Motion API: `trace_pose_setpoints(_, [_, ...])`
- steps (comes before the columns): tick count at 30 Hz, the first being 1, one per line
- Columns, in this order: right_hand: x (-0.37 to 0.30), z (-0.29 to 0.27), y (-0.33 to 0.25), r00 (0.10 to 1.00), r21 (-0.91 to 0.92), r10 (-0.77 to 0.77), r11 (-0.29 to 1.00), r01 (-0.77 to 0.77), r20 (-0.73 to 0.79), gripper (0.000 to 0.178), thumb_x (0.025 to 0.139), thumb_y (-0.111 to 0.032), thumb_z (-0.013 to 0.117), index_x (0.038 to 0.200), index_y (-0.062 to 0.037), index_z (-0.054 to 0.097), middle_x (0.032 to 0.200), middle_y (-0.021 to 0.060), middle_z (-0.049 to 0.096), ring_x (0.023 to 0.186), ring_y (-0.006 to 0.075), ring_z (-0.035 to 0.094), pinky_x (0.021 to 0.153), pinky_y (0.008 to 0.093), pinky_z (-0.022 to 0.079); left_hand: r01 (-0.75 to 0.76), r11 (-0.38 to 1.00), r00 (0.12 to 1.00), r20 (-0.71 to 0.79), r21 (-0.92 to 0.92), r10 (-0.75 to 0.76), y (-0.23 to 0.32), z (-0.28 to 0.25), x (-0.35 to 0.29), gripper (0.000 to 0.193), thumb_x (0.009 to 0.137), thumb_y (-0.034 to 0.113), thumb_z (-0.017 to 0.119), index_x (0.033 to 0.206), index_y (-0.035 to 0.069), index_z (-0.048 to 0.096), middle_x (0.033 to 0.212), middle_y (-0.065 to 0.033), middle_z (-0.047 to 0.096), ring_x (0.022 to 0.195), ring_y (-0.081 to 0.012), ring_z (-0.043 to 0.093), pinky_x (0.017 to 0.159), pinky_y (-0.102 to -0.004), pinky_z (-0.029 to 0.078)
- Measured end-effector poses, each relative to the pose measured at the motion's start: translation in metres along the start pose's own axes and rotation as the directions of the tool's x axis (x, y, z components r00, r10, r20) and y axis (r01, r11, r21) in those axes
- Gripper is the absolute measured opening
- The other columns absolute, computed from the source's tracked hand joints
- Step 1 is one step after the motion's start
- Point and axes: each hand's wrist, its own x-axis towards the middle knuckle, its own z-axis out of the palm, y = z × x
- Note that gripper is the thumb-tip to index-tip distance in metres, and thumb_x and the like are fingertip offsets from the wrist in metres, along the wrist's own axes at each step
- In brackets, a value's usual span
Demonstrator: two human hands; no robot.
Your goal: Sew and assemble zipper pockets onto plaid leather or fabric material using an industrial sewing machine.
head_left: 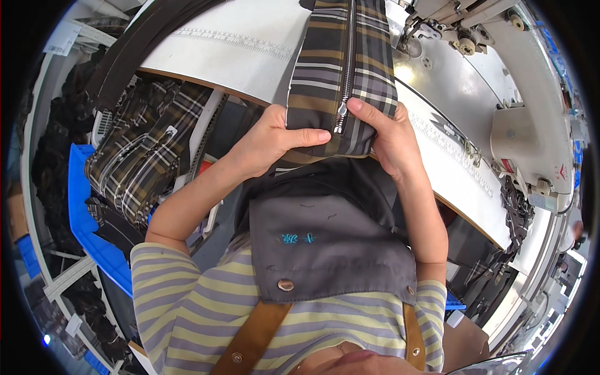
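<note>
A plaid fabric panel (315, 81) in black, brown, grey and white stretches over the front edge of the white table toward my apron. A metal zipper (346, 69) runs lengthwise down it, with the slider and pull near the closest end. My left hand (275, 137) grips the panel's left edge, its thumb lying across the top just left of the zipper end. On the right edge my right hand (390, 131) is closed too, with its thumb beside the zipper pull. The fingers of both hands are mostly hidden beneath the fabric.
A sewing machine (531, 125) stands to the right on the white table (219, 50), which carries printed rulers. At the left, a blue bin (81, 187) holds a pile of plaid pieces (144, 156). Dark fabric strips (150, 37) lie over the table's far left.
</note>
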Motion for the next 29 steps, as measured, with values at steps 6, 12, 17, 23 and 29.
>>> trace_pose_setpoints(6, [-0.001,-0.002,0.001,0.999,0.010,-0.007,1.000,0.006,0.035,0.020,0.085,-0.008,0.068,0.102,0.0025,0.065,0.093,0.0085,0.069,0.081,0.0132,0.065,0.074,0.0269,0.053,0.092,0.994,0.995,0.032,-0.058,-0.090,0.005,-0.005,-0.004,0.028,0.090,0.014,0.061,0.111,-0.005,0.062,0.101,-0.0070,0.067,0.089,-0.0094,0.063,0.078,-0.0237,0.050])
trace_pose_setpoints(12, [-0.002,-0.002,0.002,0.999,-0.009,-0.012,1.000,0.012,0.051,0.022,0.086,-0.009,0.067,0.104,0.0025,0.064,0.097,0.0088,0.068,0.085,0.0131,0.065,0.077,0.0270,0.052,0.101,0.992,0.995,0.017,-0.077,-0.100,0.005,-0.005,-0.007,0.032,0.094,0.021,0.056,0.111,-0.005,0.062,0.103,-0.0079,0.067,0.090,-0.0097,0.063,0.080,-0.0239,0.049])
trace_pose_setpoints(17, [-0.003,-0.005,0.004,0.998,-0.036,-0.008,0.999,0.010,0.056,0.023,0.086,-0.009,0.066,0.106,0.0024,0.064,0.098,0.0088,0.068,0.086,0.0125,0.064,0.077,0.0262,0.052,0.089,0.995,0.996,0.019,-0.041,-0.088,0.003,-0.010,-0.006,0.032,0.094,0.022,0.055,0.109,-0.005,0.063,0.103,-0.0076,0.067,0.090,-0.0099,0.063,0.079,-0.0237,0.049])
trace_pose_setpoints(23, [-0.012,-0.005,0.000,0.982,-0.165,0.049,0.986,-0.018,0.183,0.030,0.083,-0.007,0.069,0.111,-0.0006,0.061,0.097,0.0050,0.068,0.087,0.0152,0.065,0.080,0.0293,0.052,-0.004,0.958,1.000,-0.021,-0.286,-0.002,0.022,-0.015,0.008,0.034,0.093,0.027,0.059,0.108,-0.003,0.063,0.099,-0.0079,0.068,0.085,-0.0113,0.065,0.078,-0.0265,0.052])
trace_pose_setpoints(29, [-0.021,0.017,0.009,0.954,-0.282,-0.052,0.949,0.139,0.295,0.040,0.081,-0.013,0.072,0.115,0.0025,0.059,0.103,0.0100,0.068,0.096,0.0182,0.064,0.088,0.0318,0.050,-0.111,0.914,0.993,-0.073,-0.391,0.090,0.055,-0.050,0.037,0.032,0.089,0.021,0.063,0.110,-0.003,0.060,0.094,-0.0072,0.069,0.079,-0.0183,0.067,0.073,-0.0348,0.056])
